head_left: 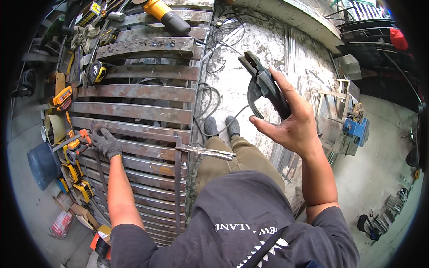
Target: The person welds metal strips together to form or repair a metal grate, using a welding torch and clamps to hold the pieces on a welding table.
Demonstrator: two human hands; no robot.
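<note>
My bare right hand (295,120) is raised over the floor, fingers and thumb closed round a black clamp-like tool (267,87). The tool has jaws at its upper end and a curved lever on its left side; its exact kind is unclear. My left hand (107,144), in a dark grey knit glove, grips the far left corner of a dark steel frame (178,178) lying on the slatted metal bench (147,93). Beside those fingers is an orange-handled bar clamp (84,135). Locking pliers (208,152) are clamped on the frame's right corner and jut toward my legs.
A yellow-and-black power tool (167,17) lies on the bench's far end. Tape measures (96,71) and yellow tools (84,190) line its left side. Cables (214,96) loop on the floor near my feet. A blue bucket (43,165) stands left; a blue box (356,128) sits right.
</note>
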